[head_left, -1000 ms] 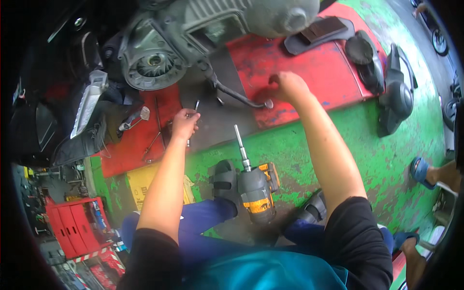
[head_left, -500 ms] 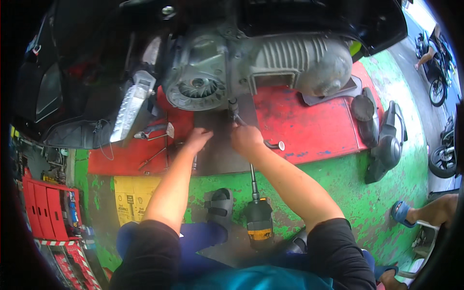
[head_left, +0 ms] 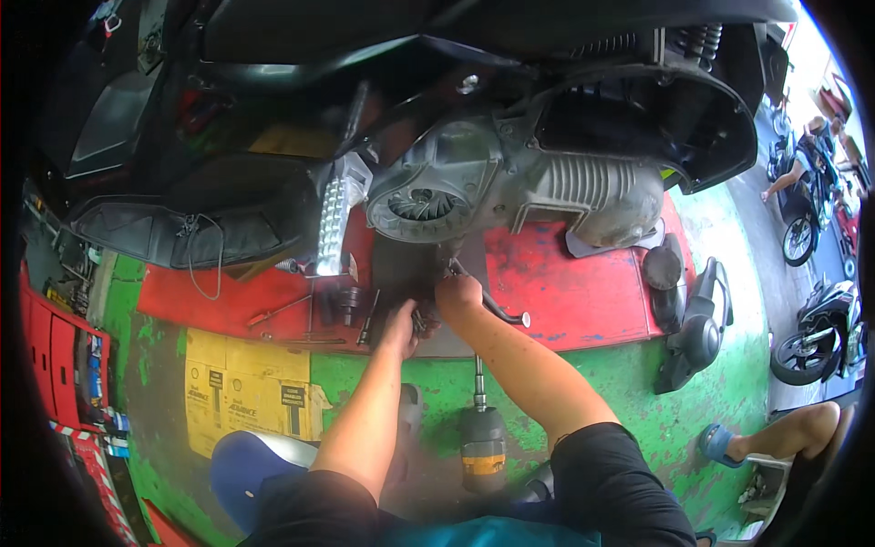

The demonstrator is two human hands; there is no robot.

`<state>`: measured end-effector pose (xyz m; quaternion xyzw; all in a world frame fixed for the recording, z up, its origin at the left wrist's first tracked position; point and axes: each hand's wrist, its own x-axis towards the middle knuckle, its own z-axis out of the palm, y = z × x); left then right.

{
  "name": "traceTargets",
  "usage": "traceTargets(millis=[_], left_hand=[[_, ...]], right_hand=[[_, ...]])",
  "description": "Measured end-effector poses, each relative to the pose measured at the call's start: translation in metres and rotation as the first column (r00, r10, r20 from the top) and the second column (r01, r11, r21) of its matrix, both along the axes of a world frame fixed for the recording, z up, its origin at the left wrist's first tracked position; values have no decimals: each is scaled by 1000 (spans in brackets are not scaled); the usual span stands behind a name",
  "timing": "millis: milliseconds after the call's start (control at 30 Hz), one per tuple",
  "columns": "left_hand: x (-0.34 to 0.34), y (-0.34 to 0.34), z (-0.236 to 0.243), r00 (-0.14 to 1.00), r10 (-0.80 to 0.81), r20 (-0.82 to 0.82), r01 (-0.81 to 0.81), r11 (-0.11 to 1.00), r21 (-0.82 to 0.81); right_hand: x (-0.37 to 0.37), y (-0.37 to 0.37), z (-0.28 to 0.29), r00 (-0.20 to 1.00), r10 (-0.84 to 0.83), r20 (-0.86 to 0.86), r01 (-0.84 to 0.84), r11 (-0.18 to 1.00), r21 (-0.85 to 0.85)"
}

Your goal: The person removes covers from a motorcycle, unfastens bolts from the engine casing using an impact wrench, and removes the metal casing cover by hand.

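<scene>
My right hand (head_left: 458, 293) is closed just below the scooter's grey engine (head_left: 583, 187) with its round finned fan (head_left: 415, 211), beside a dark curved stand (head_left: 510, 319) with a metal foot. What it grips is partly hidden. My left hand (head_left: 406, 324) is closed lower and to the left, on something small and metallic I cannot make out. Loose tools (head_left: 349, 304) lie on the red-and-black mat (head_left: 583, 301) left of it. A black and yellow power driver (head_left: 483, 451) with a long socket extension lies below my hands.
Removed black covers (head_left: 702, 333) lie right. Yellow cardboard (head_left: 237, 383) and a red tool cabinet (head_left: 64, 346) are left. A person's bare leg in a blue sandal (head_left: 718, 444) is at lower right. Motorcycles (head_left: 802, 360) and other people stand beyond at right.
My right hand moved from above the mat's right part leftward to below the engine; my left hand moved right, toward it. My view tilted up, showing more of the scooter.
</scene>
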<state>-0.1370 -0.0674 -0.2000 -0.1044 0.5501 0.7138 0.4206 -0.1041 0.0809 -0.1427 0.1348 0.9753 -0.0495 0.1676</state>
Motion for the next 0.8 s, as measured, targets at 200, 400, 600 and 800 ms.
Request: traceTargets(millis=[200,400,600,800], left_hand=[[8,8,1,993,31,110,-50,983,177],[21,32,-8,977,160,138,-198,922,333],[10,71,1,974,151,171,-213,874,438],[-49,12,33,982,-74,174,-26,857,515]], right_hand=[[11,-17,47,993,120,20,-115,977,-179],[15,-23,49,994,-72,-79,37,924,-380],[25,6,47,914,-214,-344,46,898,-437],[33,-14,121,860,-296,-416,26,839,-543]])
